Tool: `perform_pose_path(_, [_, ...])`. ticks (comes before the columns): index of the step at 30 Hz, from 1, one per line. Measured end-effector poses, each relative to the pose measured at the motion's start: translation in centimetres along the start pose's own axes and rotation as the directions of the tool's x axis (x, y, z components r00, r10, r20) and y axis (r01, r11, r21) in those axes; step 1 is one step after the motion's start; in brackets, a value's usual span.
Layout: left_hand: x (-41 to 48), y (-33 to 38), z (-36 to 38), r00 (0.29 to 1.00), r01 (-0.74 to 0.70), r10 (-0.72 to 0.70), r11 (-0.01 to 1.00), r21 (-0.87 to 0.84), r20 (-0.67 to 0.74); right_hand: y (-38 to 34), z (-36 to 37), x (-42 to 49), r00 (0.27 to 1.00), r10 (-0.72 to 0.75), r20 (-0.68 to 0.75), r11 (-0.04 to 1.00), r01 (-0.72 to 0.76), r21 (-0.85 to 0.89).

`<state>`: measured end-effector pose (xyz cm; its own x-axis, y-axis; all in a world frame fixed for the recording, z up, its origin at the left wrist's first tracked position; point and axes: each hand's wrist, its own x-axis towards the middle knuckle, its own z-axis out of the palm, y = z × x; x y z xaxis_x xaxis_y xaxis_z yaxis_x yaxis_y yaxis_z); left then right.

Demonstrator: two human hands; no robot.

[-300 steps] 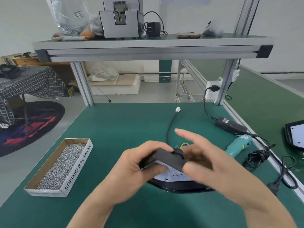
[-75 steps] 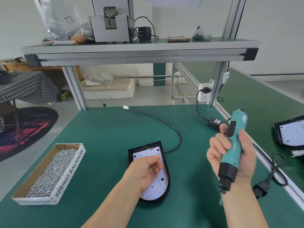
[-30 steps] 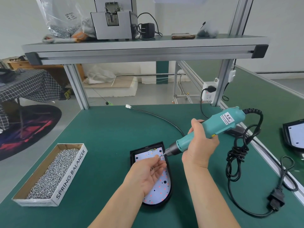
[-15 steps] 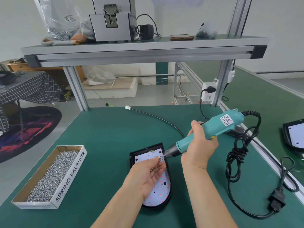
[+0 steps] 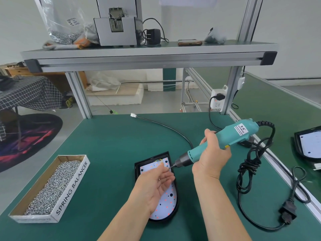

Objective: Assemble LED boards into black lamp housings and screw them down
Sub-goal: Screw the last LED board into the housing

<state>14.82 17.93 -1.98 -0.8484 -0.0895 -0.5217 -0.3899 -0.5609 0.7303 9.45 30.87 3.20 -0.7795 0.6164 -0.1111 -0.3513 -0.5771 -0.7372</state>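
A black lamp housing lies on the green table with a white LED board seated in it. My left hand hovers palm-up over the board, with a small screw pinched at its fingertips. My right hand grips a teal electric screwdriver, angled down to the left. The bit tip meets the screw just above the board's upper right corner. Several loose screws seem to rest in my left palm.
A cardboard box of screws sits at the left. The housing's black cable with white connector runs toward the back. The screwdriver's coiled cord and plug lie at the right. Another housing rests on the right bench.
Ten seconds ago both hands held the housing. My right hand has since picked up the screwdriver and tilted it down; the bit now touches the screw held by my left fingers.
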Motion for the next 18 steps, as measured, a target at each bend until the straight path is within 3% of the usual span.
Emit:
perform_pose_path(2, [-0.1, 0.2, -0.1, 0.999, -0.036, 0.037, 0.998, 0.057, -0.017, -0.3, -0.1, 0.2, 1.0, -0.008, 0.006, 1.0, 0.008, 0.007])
perform_pose_path(4, [0.0, 0.5, -0.6, 0.984, -0.158, 0.174, 0.947, 0.281, -0.033, -0.7, 0.0, 0.4, 1.0, -0.017, 0.022, 1.0, 0.017, 0.026])
perform_pose_path(5, [0.3, 0.6, -1.1, 0.956, -0.237, 0.291, 0.832, 0.502, -0.031, -0.9, 0.1, 0.5, 0.999, -0.023, 0.03, 0.999, 0.022, 0.036])
perform_pose_path(7, [0.6, 1.0, -1.6, 0.874, -0.306, 0.478, 0.39, 0.869, 0.093, -1.2, 0.3, 0.5, 0.998, -0.046, 0.052, 0.998, 0.044, 0.048])
perform_pose_path(8, [0.5, 1.1, -1.6, 0.859, -0.274, 0.487, 0.176, 0.945, 0.158, -1.2, 0.5, 0.6, 0.996, -0.062, 0.068, 0.997, 0.059, 0.044])
perform_pose_path(10, [0.5, 1.3, -1.3, 0.861, -0.213, 0.45, -0.102, 0.972, 0.236, -1.2, 0.9, 0.6, 0.991, -0.09, 0.102, 0.996, 0.089, 0.014])
perform_pose_path(12, [0.6, 1.1, -0.7, 0.845, -0.215, 0.433, -0.265, 0.94, 0.315, -1.0, 1.3, 0.6, 0.98, -0.13, 0.149, 0.99, 0.135, -0.03])
perform_pose_path(15, [1.1, 1.0, 0.4, 0.832, -0.2, 0.406, -0.416, 0.887, 0.378, -0.4, 1.8, 0.6, 0.932, -0.229, 0.282, 0.947, 0.28, -0.157])
perform_pose_path(18, [1.3, 1.1, 1.4, 0.852, -0.175, 0.372, -0.46, 0.87, 0.368, 0.7, 2.0, 0.8, 0.877, -0.278, 0.391, 0.886, 0.392, -0.249])
